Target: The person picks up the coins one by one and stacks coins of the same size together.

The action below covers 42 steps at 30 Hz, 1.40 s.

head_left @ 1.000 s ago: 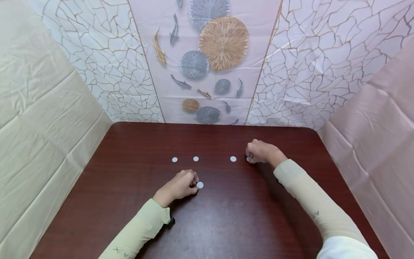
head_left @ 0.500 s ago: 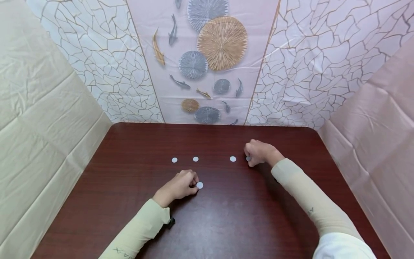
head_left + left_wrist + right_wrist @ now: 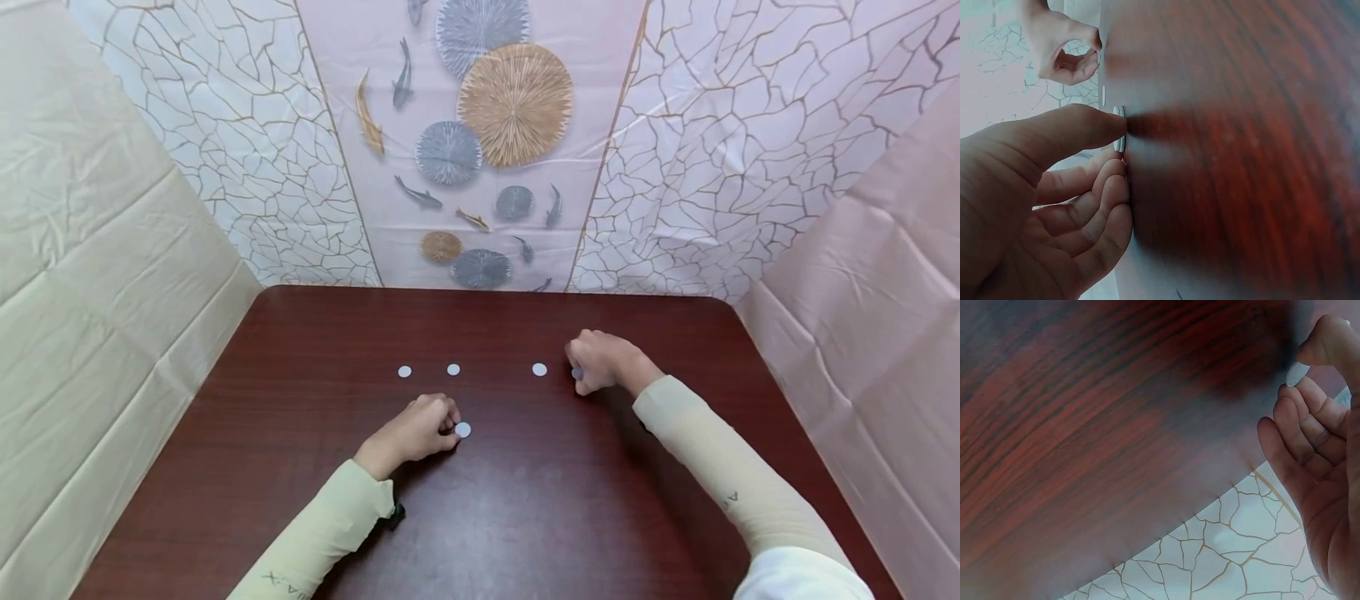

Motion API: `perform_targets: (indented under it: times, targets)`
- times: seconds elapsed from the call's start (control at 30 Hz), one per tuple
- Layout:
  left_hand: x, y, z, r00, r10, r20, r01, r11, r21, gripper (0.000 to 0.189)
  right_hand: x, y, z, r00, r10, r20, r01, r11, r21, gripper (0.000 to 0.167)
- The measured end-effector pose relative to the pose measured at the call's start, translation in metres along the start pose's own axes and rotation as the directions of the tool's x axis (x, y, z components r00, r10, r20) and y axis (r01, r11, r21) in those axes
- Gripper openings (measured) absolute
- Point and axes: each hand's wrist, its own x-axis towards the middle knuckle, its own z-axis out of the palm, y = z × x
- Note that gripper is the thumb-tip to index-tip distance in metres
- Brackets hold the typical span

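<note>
My left hand (image 3: 417,427) pinches a small round white disc (image 3: 462,430), like a coin, between thumb and fingers at the middle of the table. In the left wrist view this disc (image 3: 1119,129) lies flat on the wood, its edge showing what look like two layers. Farther back, my right hand (image 3: 602,360) holds another such disc (image 3: 577,373) by its fingertips. The right wrist view shows that disc (image 3: 1297,374) tilted between thumb and fingers; whether it touches the table I cannot tell. Just left of the right hand lies a loose white disc (image 3: 539,369).
Two more white discs, a left one (image 3: 405,372) and a right one (image 3: 453,369), lie flat in the back row. The dark red-brown table (image 3: 510,517) meets a patterned cloth (image 3: 480,192) behind, with pale cloth walls on both sides.
My right hand has shifted slightly left and toward me, and the disc in its fingers now sits a little lower in view. The left hand and the loose discs stay put.
</note>
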Motion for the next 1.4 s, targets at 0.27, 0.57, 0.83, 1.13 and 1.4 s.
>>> perform_targets:
  times: [0.27, 0.57, 0.83, 1.13, 1.4]
  targets:
    - [0.002, 0.0, 0.0, 1.0, 0.005, -0.005, -0.005, 1.0, 0.011, 0.014, -0.015, -0.011, -0.002, 0.998, -0.059, -0.032, 0.06, 0.998, 0.023, 0.049]
    - [0.003, 0.002, 0.0, 1.0, 0.013, 0.006, -0.013, 1.0, 0.002, 0.014, -0.028, -0.024, -0.005, 0.996, -0.079, -0.03, 0.079, 0.997, 0.014, 0.044]
    - [0.002, 0.003, -0.001, 1.0, -0.006, -0.004, 0.006, 1.0, -0.008, 0.014, -0.039, -0.034, -0.006, 0.992, -0.117, -0.055, 0.118, 0.993, 0.007, 0.035]
    - [0.001, 0.003, 0.001, 0.999, -0.034, 0.002, 0.034, 0.999, -0.022, 0.014, -0.048, -0.054, -0.003, 0.98, -0.184, -0.071, 0.184, 0.983, -0.008, 0.032]
    - [0.001, 0.005, 0.002, 1.0, -0.016, 0.002, 0.016, 1.0, -0.026, 0.014, -0.055, -0.068, 0.006, 0.984, -0.179, -0.029, 0.178, 0.984, -0.008, 0.029]
